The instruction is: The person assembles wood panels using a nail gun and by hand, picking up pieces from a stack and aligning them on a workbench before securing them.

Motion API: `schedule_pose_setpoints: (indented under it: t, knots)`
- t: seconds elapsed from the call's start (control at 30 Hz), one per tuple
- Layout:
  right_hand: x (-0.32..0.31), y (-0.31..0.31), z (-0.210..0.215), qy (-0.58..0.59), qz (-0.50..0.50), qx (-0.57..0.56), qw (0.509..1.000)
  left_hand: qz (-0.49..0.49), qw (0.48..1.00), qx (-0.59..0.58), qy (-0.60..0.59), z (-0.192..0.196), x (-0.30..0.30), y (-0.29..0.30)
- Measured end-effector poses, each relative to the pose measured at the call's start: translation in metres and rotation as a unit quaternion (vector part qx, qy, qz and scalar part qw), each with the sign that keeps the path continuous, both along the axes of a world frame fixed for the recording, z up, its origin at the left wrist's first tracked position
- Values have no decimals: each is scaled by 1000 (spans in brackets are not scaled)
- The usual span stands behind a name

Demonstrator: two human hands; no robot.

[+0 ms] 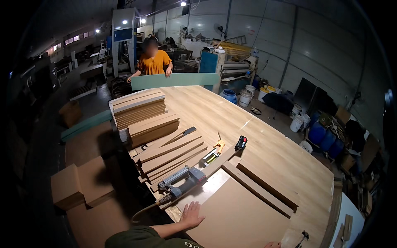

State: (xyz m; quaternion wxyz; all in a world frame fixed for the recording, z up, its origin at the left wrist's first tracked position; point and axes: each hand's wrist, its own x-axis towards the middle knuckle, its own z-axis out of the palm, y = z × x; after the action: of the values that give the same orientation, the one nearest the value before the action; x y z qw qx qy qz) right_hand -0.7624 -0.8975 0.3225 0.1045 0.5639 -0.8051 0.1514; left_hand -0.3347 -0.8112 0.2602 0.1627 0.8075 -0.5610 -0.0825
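Observation:
My left hand lies flat with fingers spread at the left edge of a square brown board. At the lower edge of the picture only a small part of my right hand shows, by the board's near edge; its fingers are mostly cut off. Beyond my left hand rests a grey pneumatic nail gun with a hose attached. Two long brown strips lie along the board's far side. A hammer lies right of the board.
Brown strips and stacked boards cover the table's left side. A yellow-handled tool and a black-and-red device lie mid-table. Across the table, a person in orange holds a long green panel. Buckets stand on the right.

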Motion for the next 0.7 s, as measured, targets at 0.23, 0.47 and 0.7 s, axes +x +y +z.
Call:
schedule_pose_setpoints:
  t: [0.23,0.47,0.7]
  knots:
    - [-5,-3,9,-20,1,93,995,-2,1000,-18,-24,3,0,1]
    - [3,-1,35,-92,15,78,993,13,1000,17,-2,5,-2,-6]
    - [3,5,61,-136,23,143,980,19,1000,18,7,2,-4,-3]
